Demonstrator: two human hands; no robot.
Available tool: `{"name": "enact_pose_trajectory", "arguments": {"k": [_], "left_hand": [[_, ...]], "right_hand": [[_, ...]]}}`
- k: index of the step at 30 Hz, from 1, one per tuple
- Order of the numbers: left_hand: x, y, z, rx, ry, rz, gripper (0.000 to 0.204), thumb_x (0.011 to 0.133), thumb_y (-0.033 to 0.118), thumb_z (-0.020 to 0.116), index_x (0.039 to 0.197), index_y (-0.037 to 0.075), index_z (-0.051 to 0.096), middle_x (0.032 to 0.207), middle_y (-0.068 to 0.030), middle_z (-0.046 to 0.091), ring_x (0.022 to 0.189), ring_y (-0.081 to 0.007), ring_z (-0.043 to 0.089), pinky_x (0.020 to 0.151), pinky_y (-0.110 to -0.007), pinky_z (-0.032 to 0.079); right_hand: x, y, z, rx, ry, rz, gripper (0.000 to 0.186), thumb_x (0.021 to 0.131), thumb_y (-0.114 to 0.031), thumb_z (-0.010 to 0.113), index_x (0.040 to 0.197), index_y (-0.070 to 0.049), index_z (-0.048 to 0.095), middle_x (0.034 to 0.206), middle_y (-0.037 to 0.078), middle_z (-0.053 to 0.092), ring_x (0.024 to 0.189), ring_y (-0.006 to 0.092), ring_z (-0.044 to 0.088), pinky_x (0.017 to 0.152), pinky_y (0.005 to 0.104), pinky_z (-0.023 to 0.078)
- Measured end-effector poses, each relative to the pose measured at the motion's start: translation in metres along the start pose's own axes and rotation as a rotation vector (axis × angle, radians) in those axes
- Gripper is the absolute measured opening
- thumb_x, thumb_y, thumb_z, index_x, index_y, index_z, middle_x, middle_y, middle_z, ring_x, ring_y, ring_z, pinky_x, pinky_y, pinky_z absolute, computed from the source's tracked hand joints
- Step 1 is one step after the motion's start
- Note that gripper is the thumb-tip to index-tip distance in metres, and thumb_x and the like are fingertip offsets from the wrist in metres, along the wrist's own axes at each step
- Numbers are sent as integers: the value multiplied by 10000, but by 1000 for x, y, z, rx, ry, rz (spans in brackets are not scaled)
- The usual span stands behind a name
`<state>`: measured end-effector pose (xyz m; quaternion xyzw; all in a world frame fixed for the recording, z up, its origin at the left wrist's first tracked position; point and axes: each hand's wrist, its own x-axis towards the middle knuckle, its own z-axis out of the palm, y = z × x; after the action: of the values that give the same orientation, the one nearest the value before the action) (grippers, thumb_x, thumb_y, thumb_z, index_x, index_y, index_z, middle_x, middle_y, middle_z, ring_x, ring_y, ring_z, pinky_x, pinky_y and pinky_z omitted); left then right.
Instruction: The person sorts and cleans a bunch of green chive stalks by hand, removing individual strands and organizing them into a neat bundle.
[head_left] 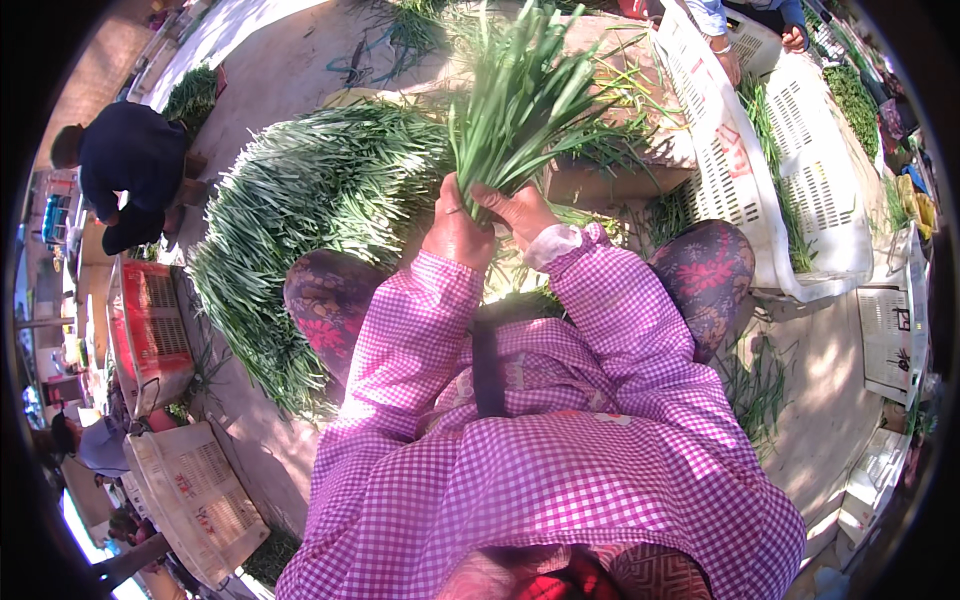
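"Well, what has that person got there?"

"One fanned bunch of long, flat, bright green leaves (520, 110), lifted out in front between the knees, tips pointing away."

"Heavy, would you say?"

"Light, I'd judge. The blades look limp toward the tips and firmer low down, likely a bit slick, and easily bruised if squeezed."

"Where's the best hold?"

"Round the gathered lower end, where both hands are. The left hand (458, 235) is curled closed about it; the right hand (518, 208) is closed on it too, thumb laid across the front. I can't see the cut ends."

"And how many of everything?"

"Two hands, one bunch, its leaves past counting. Just left, one big heap of loose dark-green leaves with whitish ends (300, 220). To the right, one white slotted plastic crate (715, 150) with greens inside. Farther left, one red plastic crate (155, 335) and one cream plastic crate (205, 490)."
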<state>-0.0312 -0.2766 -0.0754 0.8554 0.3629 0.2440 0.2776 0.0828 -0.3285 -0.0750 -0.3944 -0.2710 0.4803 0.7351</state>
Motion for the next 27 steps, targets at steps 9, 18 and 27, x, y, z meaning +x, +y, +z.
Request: {"name": "enact_pose_trajectory", "arguments": {"k": [9,18,27], "left_hand": [[-1,7,16,-382,-269,129,1047,666,143,754,1439,62,52,1246,-190,406,1122,-285,477,942,-401,406],[26,-37,-13,-1166,-279,-193,668,791,334,687,1275,-19,390,1056,-100,552,951,-188,555,792,-310,475],[16,-67,-9,-1711,-553,-151,725,751,341,647,1310,-37,382,1278,-201,478,1153,-311,502,964,-432,415]], "right_hand": [[6,-8,-28,184,310,106,228,771,-79,683,972,19,637,898,90,663,774,169,635,722,298,515],[-11,-32,-17,-26,-89,456,381,747,-111,688,1099,0,597,943,74,660,853,172,629,781,306,504],[-12,-19,-11,-157,-415,670,483,741,-76,673,1191,-11,507,1003,101,633,920,192,613,830,316,489]]}}
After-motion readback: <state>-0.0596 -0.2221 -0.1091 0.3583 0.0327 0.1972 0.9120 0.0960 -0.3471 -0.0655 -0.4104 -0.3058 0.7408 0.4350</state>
